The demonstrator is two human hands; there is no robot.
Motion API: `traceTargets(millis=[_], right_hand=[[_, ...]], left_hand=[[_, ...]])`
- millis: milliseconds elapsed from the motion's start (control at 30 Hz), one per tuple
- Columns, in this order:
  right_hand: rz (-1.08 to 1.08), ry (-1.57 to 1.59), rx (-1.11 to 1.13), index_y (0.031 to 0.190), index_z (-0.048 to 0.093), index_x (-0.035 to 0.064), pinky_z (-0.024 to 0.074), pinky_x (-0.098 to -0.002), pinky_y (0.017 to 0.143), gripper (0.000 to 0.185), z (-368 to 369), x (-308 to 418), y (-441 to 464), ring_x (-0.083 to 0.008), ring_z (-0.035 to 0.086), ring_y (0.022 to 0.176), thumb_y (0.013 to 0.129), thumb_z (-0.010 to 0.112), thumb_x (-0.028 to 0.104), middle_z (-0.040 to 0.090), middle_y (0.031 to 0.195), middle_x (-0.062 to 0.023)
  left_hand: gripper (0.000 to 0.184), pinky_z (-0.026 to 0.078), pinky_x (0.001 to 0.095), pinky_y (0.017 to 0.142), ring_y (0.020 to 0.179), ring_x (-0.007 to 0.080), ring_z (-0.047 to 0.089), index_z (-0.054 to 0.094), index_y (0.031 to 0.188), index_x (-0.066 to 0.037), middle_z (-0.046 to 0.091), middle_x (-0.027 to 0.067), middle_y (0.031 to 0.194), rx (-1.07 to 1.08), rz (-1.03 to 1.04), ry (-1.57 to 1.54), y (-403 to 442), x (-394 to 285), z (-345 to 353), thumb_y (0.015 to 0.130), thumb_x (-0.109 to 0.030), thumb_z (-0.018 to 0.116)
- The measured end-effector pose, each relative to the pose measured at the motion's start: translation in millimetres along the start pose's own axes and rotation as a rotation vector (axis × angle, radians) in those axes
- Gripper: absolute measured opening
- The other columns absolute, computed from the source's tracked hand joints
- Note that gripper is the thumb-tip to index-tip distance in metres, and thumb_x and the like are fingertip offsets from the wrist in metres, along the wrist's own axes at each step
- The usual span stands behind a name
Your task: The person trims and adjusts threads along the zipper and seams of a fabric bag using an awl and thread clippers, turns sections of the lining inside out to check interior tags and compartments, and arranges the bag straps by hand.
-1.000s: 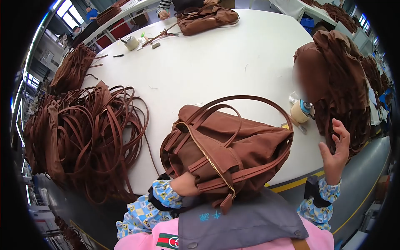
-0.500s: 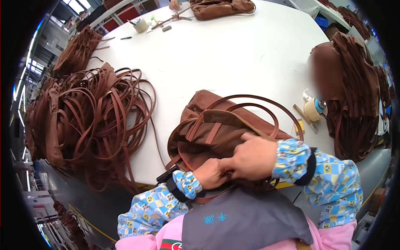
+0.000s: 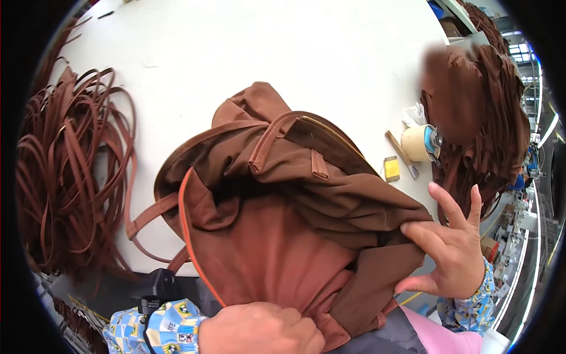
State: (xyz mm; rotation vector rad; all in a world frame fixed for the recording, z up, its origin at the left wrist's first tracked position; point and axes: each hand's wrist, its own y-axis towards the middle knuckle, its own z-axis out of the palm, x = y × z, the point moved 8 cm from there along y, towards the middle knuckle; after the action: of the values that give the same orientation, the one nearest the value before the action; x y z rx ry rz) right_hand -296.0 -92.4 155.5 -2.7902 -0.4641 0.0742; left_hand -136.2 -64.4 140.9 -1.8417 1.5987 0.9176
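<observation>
A brown fabric bag (image 3: 277, 248) lies at the near edge of the white table, its mouth spread wide toward me. Its reddish inner side and dark brown lining show, along with an orange-edged panel and a brass zipper (image 3: 339, 135) at the far rim. My left hand (image 3: 259, 328) is closed on the bag's near edge, with its fingertips hidden. At the bag's right end, my right hand (image 3: 451, 253) has its fingers spread; the index fingertip touches the lining, and the thumb is apart below it.
On the left hangs a heap of brown straps (image 3: 76, 171). A pile of brown bag pieces (image 3: 489, 112) stands at the right. Between that pile and the bag are a tape roll (image 3: 415, 143), a wooden-handled tool (image 3: 401, 154) and a small yellow box (image 3: 391, 169).
The two hands, together at the bag's near side before, are now apart. The bag's mouth has been pulled wide open toward me. My right hand has moved right, and the view has come closer.
</observation>
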Motion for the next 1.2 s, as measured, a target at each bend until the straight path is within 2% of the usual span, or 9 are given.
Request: traceTargets(millis=[333,400,533,600,700,900,1000,1067,1200], right_hand=[[-0.317,0.313,0.093,0.075,0.064,0.0124,0.022,-0.0566,0.094,0.033,-15.1,10.0,36.2,-0.0346,0.05,0.105,0.068,0.065,0.045,0.063,0.088,-0.0017],[-0.513,0.262,-0.054,0.074,0.061,0.0082,0.0353,-0.0454,0.087,0.028,-24.8,43.2,67.3,-0.0282,0.053,0.1,0.069,0.062,0.036,0.062,0.082,-0.0042],[-0.785,0.185,0.278,0.067,0.053,0.0049,0.0478,-0.0307,0.054,0.015,41.7,120.5,112.7,-0.0226,0.061,0.067,0.075,0.052,0.017,0.058,0.064,-0.0086],[-0.474,0.067,0.105,0.076,0.053,0.0038,0.0476,-0.0357,0.046,0.012,73.3,120.2,160.0,-0.0261,0.061,0.06,0.079,0.047,0.014,0.06,0.064,-0.0103],[-0.403,0.247,-0.034,0.084,0.049,0.0018,0.05,-0.0376,0.058,0.013,72.5,107.2,202.3,-0.0284,0.062,0.069,0.083,0.043,0.013,0.06,0.07,-0.0137],[-0.348,0.182,0.344,0.121,0.043,-0.0007,0.0491,-0.0388,0.064,0.046,86.3,102.4,213.5,-0.0315,0.061,0.079,0.075,0.048,0.003,0.062,0.082,-0.0173],[-0.35,0.209,0.301,0.12,0.045,0.0009,0.049,-0.0383,0.066,0.045,89.7,99.8,211.5,-0.0301,0.061,0.081,0.075,0.049,0.005,0.062,0.086,-0.0156],[-0.365,0.227,0.256,0.119,0.045,0.0017,0.049,-0.0379,0.066,0.044,94.6,100.1,210.4,-0.0292,0.061,0.081,0.076,0.049,0.006,0.062,0.087,-0.0142],[-0.388,0.214,0.154,0.118,0.048,0.0076,0.0491,-0.0355,0.065,0.039,96.1,102.4,208.9,-0.0259,0.062,0.08,0.079,0.047,0.009,0.063,0.086,-0.0101]], left_hand=[[0.01,0.045,0.0293,0.052,0.06,0.0212,0.054,0.049,0.066,-0.006,0.05,0.0055,0.065,-0.031,0.032,-0.197,24.9,31.2,-10.2,0.068,-0.016,0.052],[0.018,0.044,0.0275,0.047,0.057,0.0177,0.054,0.054,0.08,-0.003,0.048,0.0037,0.063,0.084,0.039,-0.197,26.9,36.7,14.2,0.067,-0.015,0.053],[0.014,0.047,0.0336,0.051,0.063,0.0246,0.058,0.053,0.08,-0.002,0.053,0.0085,0.069,-0.067,-0.04,-0.196,24.5,42.7,16.5,0.074,-0.014,0.054],[0.019,0.048,0.0329,0.051,0.059,0.0253,0.058,0.054,0.069,0.001,0.055,0.0116,0.064,0.043,-0.043,-0.228,23.0,46.0,17.5,0.071,-0.018,0.057],[0.026,0.048,0.0368,0.052,0.06,0.0285,0.057,0.056,0.074,0.0,0.055,0.0118,0.065,0.092,-0.161,-0.311,5.6,63.4,26.1,0.076,-0.026,0.06],[0.025,0.05,0.0366,0.063,0.072,0.0309,0.061,0.061,0.088,0.001,0.062,0.0148,0.082,-0.055,-0.314,-0.55,-12.9,99.9,0.2,0.078,-0.022,0.063],[0.028,0.046,0.038,0.067,0.075,0.029,0.058,0.059,0.09,-0.003,0.059,0.0136,0.087,-0.876,-0.618,-0.105,-50.8,154.1,-70.8,0.07,-0.02,0.069],[0.054,0.045,0.0381,0.079,0.093,0.0298,0.055,0.054,0.101,0.002,0.057,0.0175,0.099,-0.78,-0.79,0.482,-71.3,189.0,-88.9,0.066,-0.033,0.073],[0.041,0.047,0.0335,0.073,0.083,0.0283,0.061,0.055,0.098,0.006,0.062,0.0179,0.09,-0.419,-1.159,-0.048,-89.9,282.0,-28.0,0.07,-0.021,0.066]])
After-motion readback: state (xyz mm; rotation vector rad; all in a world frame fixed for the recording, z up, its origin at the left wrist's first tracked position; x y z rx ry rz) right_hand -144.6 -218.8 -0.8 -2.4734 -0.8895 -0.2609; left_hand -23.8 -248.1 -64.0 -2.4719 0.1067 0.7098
